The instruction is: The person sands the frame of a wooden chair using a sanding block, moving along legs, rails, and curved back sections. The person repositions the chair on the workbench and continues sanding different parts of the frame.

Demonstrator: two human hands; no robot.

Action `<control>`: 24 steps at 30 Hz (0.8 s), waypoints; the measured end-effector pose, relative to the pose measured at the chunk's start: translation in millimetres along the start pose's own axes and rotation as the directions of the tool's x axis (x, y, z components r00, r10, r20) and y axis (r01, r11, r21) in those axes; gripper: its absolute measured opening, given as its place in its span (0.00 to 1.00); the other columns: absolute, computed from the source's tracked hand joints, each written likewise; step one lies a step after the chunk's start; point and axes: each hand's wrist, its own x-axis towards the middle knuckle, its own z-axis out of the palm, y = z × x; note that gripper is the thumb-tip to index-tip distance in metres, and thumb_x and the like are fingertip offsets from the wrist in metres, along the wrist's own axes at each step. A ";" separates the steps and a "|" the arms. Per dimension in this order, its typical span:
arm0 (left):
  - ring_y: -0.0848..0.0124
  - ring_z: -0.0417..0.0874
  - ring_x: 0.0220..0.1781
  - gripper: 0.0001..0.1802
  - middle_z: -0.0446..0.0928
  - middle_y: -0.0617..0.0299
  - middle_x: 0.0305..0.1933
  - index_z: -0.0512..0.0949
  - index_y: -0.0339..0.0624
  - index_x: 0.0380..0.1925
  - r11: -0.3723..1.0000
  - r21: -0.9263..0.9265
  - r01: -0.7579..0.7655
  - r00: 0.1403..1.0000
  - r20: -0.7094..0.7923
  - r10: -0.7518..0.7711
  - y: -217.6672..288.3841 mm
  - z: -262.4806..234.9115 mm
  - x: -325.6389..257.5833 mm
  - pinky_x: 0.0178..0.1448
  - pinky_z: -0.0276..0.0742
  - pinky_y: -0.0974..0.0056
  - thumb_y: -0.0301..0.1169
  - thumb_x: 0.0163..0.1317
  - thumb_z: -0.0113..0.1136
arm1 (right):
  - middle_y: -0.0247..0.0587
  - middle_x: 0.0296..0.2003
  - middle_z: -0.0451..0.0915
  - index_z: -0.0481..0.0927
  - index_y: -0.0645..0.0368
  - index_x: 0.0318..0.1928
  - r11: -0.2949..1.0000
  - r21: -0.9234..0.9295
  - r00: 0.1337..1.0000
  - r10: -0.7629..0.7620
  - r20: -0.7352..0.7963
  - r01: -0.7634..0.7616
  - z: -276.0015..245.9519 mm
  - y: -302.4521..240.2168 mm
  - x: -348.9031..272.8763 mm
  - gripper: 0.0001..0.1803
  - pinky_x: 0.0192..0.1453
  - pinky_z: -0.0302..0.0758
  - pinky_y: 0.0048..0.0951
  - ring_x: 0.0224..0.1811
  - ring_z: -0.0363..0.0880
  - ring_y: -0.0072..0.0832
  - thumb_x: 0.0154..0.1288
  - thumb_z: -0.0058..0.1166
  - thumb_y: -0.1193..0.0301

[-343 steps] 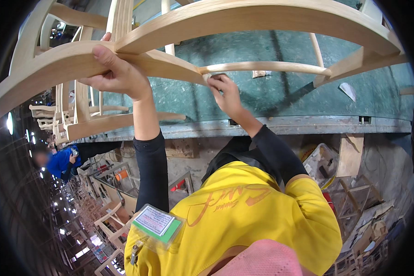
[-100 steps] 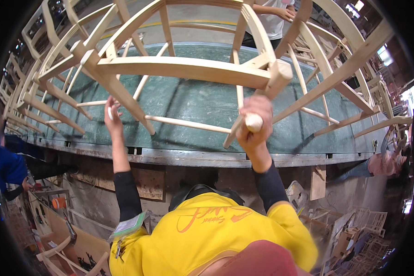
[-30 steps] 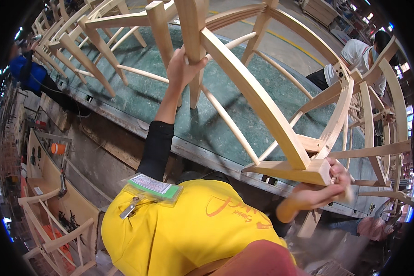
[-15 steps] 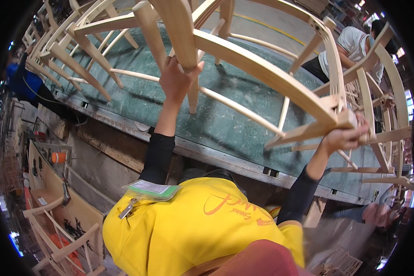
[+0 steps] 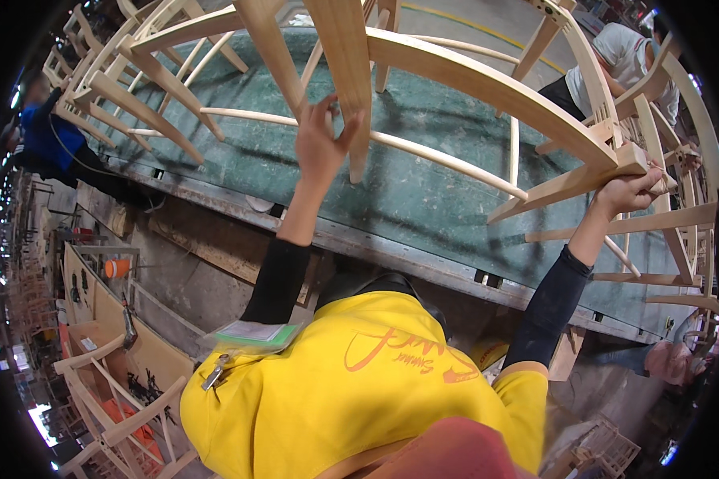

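Head view: pale, curved wooden rail point(image 5: 487, 86) runs rightward between both hands; left hand point(image 5: 321, 137) spread; right hand point(image 5: 627, 194) nearer its end, grip unclear.

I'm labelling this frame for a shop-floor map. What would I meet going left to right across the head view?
A co-worker's blue top → orange container → green-edged badge → left hand → pale wooden rung → right hand.

The counter point(image 5: 423, 222) is moderately lit, with soft shadows cast across its green top. Highlights are caught along the wooden frame point(image 5: 495, 85). The dim left side is dotted by small white lights point(image 5: 43, 425); outlines are bent near the blackened rim.
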 end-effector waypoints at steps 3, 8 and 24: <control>0.54 0.80 0.40 0.23 0.76 0.55 0.37 0.79 0.43 0.52 1.000 -0.022 -0.018 0.996 0.085 0.019 -27.5 -5.1 -49.2 0.45 0.76 0.54 0.42 0.61 0.70 | 0.43 0.44 0.78 0.72 0.66 0.45 1.000 -0.002 1.000 0.012 0.013 -0.012 -5.3 3.3 0.7 0.19 0.55 0.75 0.33 0.47 0.78 0.29 0.81 0.41 0.60; 0.45 0.81 0.48 0.18 0.79 0.43 0.43 0.79 0.36 0.48 0.966 -0.097 0.240 0.940 0.273 -0.206 -66.2 -11.1 -142.1 0.51 0.76 0.52 0.39 0.67 0.63 | 0.46 0.48 0.77 0.73 0.69 0.54 0.986 0.080 0.988 0.150 -0.034 -0.147 -11.2 8.1 -21.5 0.25 0.56 0.74 0.33 0.49 0.76 0.30 0.79 0.46 0.55; 0.48 0.79 0.53 0.24 0.79 0.47 0.45 0.78 0.38 0.52 0.988 0.130 0.081 0.598 0.787 -0.153 -31.1 -25.6 -173.6 0.56 0.75 0.51 0.49 0.73 0.51 | 0.37 0.46 0.80 0.73 0.59 0.62 0.462 -0.316 0.393 0.883 0.257 -0.829 -187.9 27.3 -341.1 0.22 0.33 0.78 0.25 0.39 0.80 0.23 0.76 0.52 0.59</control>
